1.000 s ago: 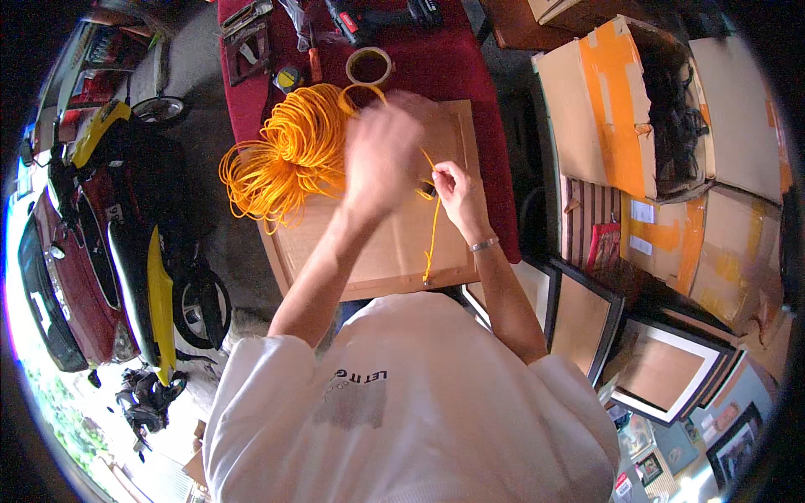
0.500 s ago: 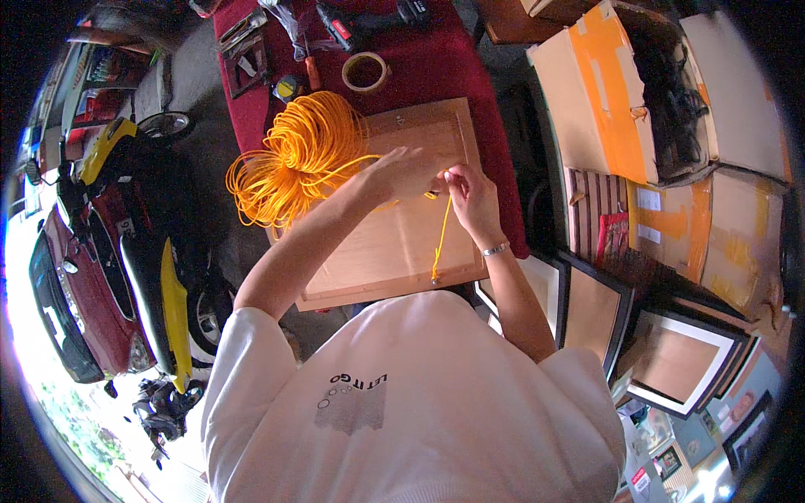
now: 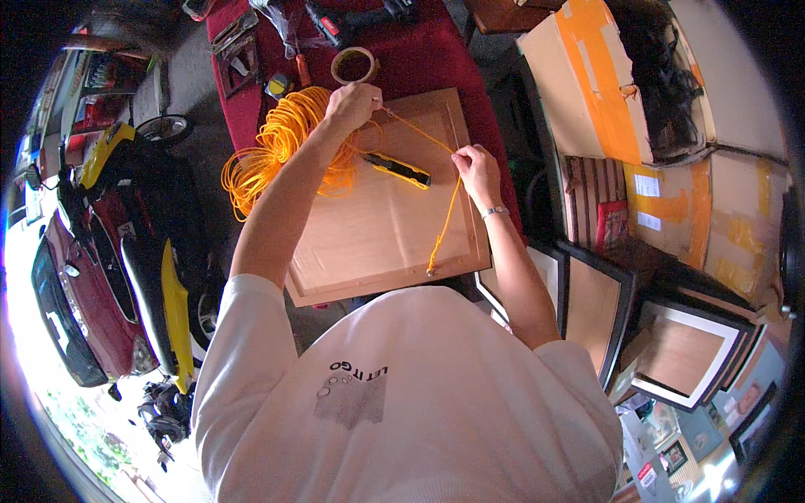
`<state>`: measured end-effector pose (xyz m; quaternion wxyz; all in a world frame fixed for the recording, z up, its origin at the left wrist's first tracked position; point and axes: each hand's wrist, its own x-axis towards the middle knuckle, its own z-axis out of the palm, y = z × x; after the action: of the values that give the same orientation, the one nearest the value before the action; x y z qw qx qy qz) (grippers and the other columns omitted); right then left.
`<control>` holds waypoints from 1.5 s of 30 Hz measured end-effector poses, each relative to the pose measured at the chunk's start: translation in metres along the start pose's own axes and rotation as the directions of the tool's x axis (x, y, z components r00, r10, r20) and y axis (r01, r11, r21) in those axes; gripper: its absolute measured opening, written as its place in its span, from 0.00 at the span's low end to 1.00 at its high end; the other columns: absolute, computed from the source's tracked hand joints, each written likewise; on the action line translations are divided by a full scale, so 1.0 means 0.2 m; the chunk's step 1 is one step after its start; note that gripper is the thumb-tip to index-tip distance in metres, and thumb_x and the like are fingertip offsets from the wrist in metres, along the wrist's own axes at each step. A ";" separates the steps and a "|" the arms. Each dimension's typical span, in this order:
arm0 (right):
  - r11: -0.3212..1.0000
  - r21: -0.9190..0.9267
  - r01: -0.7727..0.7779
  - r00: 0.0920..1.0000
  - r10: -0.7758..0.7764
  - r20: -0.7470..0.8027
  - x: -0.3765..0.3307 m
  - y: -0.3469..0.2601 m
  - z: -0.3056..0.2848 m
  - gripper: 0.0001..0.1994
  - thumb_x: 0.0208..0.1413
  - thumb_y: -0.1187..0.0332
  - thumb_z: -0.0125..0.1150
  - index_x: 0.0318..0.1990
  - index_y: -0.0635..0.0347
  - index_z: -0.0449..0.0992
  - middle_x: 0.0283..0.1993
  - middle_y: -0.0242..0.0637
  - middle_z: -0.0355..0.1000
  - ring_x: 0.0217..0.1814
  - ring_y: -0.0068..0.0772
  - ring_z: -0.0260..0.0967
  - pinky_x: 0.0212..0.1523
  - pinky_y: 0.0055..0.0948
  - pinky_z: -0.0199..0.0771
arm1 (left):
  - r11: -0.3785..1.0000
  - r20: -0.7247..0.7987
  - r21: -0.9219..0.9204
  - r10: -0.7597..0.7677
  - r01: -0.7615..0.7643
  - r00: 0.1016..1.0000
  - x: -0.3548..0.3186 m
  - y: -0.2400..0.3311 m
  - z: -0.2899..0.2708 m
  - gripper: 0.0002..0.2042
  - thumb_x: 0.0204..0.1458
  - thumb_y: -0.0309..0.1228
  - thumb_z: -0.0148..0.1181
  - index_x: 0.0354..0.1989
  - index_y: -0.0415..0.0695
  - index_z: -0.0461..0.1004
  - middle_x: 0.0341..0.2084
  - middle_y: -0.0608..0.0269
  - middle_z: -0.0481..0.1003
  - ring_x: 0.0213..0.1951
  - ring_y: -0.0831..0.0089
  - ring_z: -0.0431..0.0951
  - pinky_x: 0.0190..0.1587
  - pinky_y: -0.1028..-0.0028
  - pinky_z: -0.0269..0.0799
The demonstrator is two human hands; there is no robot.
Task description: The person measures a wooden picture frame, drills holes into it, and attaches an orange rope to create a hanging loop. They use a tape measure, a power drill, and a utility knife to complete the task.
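An orange cord is stretched between my two hands above the back of a wooden frame. My left hand is closed on the cord beside the big loose coil. Farther right, my right hand pinches the same cord between thumb and fingers. From there the cord drops to a small metal fitting at the frame's near edge, where it looks knotted. A black and yellow utility knife lies on the backing board between my hands, touched by neither.
The frame lies on a table with a dark red cloth. Beyond it are a tape roll, a screwdriver, a tape measure and a power drill. Cardboard boxes and leaning frames stand right; a motorcycle stands left.
My left hand has moved up and left toward the coil, drawing the cord out between my hands. The right hand has shifted slightly. The knife now shows uncovered on the board.
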<state>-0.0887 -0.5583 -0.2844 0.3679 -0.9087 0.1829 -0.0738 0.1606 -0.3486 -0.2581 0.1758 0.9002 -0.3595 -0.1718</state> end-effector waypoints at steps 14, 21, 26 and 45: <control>0.998 -0.030 0.048 0.979 -0.041 0.198 0.02 0.06 0.00 0.08 0.48 0.69 0.70 0.28 0.60 0.75 0.32 0.42 0.76 0.39 0.49 0.73 0.40 0.44 0.74 | 0.998 -0.179 0.019 -0.056 0.061 0.982 -0.03 0.05 0.17 0.09 0.61 0.29 0.49 0.48 0.43 0.67 0.37 0.44 0.76 0.41 0.43 0.80 0.40 0.48 0.76; 0.997 0.036 0.071 0.983 -0.076 0.166 0.02 0.07 -0.03 0.10 0.50 0.69 0.70 0.27 0.63 0.74 0.31 0.45 0.75 0.37 0.50 0.74 0.39 0.44 0.73 | 0.985 -0.163 -0.078 0.141 -0.155 0.976 -0.06 0.00 0.10 0.07 0.58 0.40 0.59 0.36 0.52 0.79 0.37 0.64 0.77 0.41 0.57 0.80 0.42 0.59 0.77; 0.998 0.056 0.029 0.984 -0.038 0.176 0.01 0.06 -0.04 0.10 0.50 0.70 0.71 0.27 0.63 0.74 0.30 0.45 0.75 0.35 0.50 0.74 0.38 0.43 0.73 | 0.994 -0.094 -0.021 0.102 -0.105 0.990 -0.08 0.03 0.06 0.08 0.57 0.39 0.60 0.36 0.52 0.81 0.37 0.64 0.79 0.42 0.58 0.80 0.45 0.60 0.78; 0.996 0.091 -0.006 0.980 -0.013 0.199 0.02 0.07 -0.05 0.12 0.48 0.71 0.73 0.30 0.62 0.72 0.28 0.40 0.74 0.29 0.39 0.72 0.32 0.36 0.73 | 0.999 -0.239 0.016 0.043 -0.040 0.970 -0.07 0.05 0.14 0.04 0.52 0.34 0.61 0.30 0.50 0.81 0.33 0.64 0.78 0.40 0.58 0.81 0.40 0.58 0.77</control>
<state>-0.0920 -0.5752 -0.2876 0.4253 -0.8941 0.1400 0.0088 0.1331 -0.3514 -0.2764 0.2166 0.9075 -0.3554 -0.0566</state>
